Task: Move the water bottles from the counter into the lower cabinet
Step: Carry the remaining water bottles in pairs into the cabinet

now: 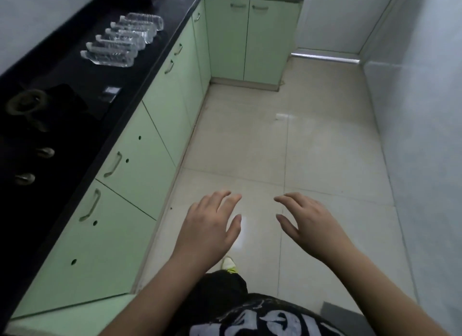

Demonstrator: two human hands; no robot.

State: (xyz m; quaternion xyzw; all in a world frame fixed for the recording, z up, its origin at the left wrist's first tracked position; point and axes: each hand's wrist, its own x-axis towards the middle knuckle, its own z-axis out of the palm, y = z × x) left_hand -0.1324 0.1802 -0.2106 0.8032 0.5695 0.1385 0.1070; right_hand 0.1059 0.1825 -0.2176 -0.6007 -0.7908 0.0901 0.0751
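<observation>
Floor: pale tiled floor (312, 140), glossy, with a bright reflection patch just beyond the fingertips of both hands.
Counter: black counter (140, 68) running along the left side, well forward and left of the fingers; a sunken hob (27, 105) with two knobs lies in its near part.
Cabinets: light green lower cabinet (140, 160) doors below the counter, all closed, each with a metal handle; a second run of green doors stands across the far end.
Wall: pale wall (420, 110) on the right, closing the aisle.
Edges and room: counter edge overhangs the doors; the aisle between cabinets and wall is wide, floor bare ahead of the fingers.
Water bottles: six clear water bottles (120, 41) lying on their sides in a tight row on the counter, caps toward the back wall, far ahead and left of the left fingertips.
Left hand: left hand (210, 228) palm down over the floor, fingers spread and relaxed, holding nothing.
Right hand: right hand (310, 223) likewise, fingers loosely extended, holding nothing.
Person: dark printed shirt (262, 320) and one shoe (228, 264) below the wrists.
</observation>
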